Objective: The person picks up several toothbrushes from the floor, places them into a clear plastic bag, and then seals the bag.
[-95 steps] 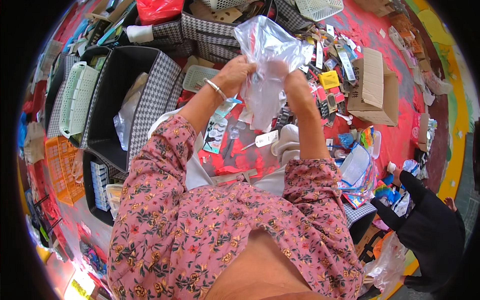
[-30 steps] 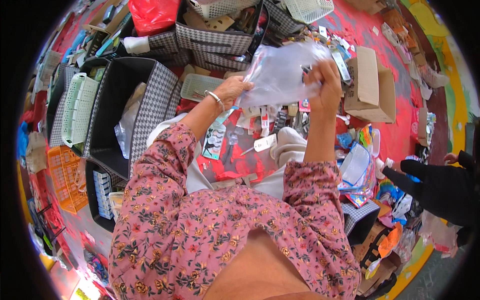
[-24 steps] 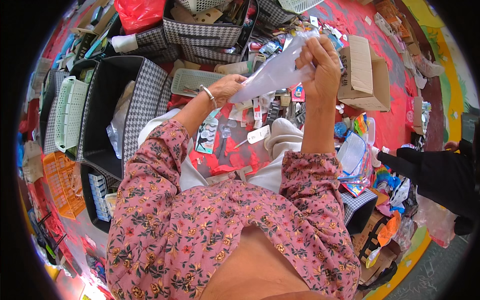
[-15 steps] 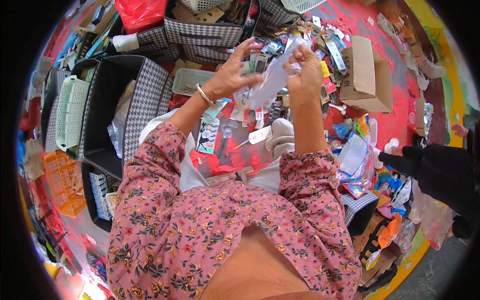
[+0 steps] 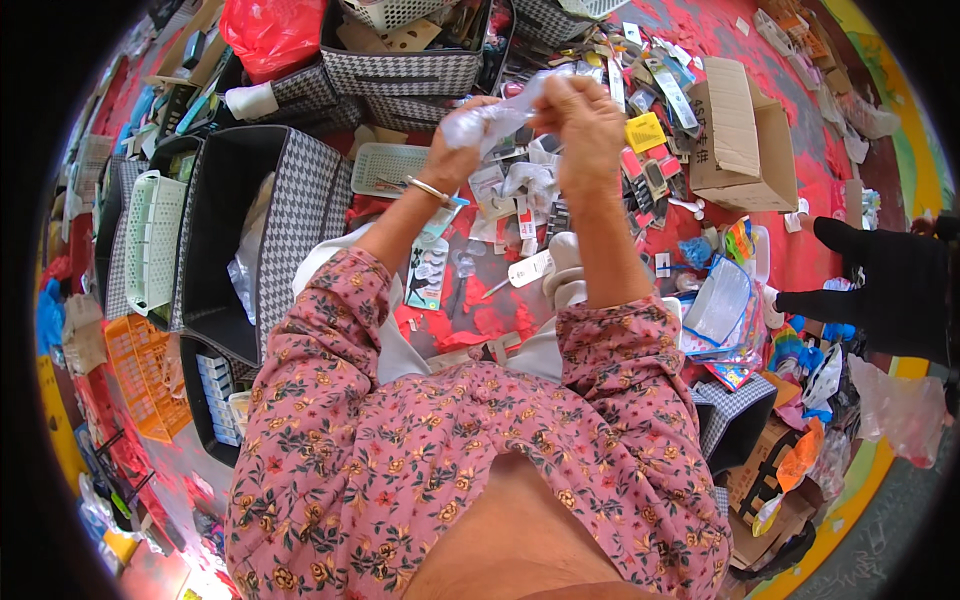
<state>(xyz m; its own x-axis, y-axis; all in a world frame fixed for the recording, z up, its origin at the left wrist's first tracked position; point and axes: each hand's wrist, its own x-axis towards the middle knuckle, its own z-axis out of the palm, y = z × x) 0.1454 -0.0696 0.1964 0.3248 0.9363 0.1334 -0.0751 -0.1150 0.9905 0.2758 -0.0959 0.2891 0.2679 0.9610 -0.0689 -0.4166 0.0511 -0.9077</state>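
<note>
A thin clear plastic bag (image 5: 508, 112) is stretched and bunched between my two hands, above a heap of small packaged goods. My left hand (image 5: 455, 158), with a bangle at the wrist, is closed around its lower left end. The other end is pinched in my right hand (image 5: 582, 125), its fingers curled. Below lie a white crumpled plastic piece (image 5: 532, 182), a carded set of small black items (image 5: 428, 272) and a white tag (image 5: 530, 268). A pale green basket (image 5: 385, 160) sits just left of my left hand.
An open cardboard box (image 5: 730, 130) stands to the right. Houndstooth storage boxes (image 5: 305, 215), a green basket (image 5: 155, 240) and an orange crate (image 5: 140, 375) fill the left. A red plastic bag (image 5: 270, 40) lies behind. Another person's black sleeve (image 5: 880, 290) reaches in from the right.
The bag was hanging from my right hand while my left hand was open beside it. Now my left hand has closed on it, and my right hand has shifted left.
</note>
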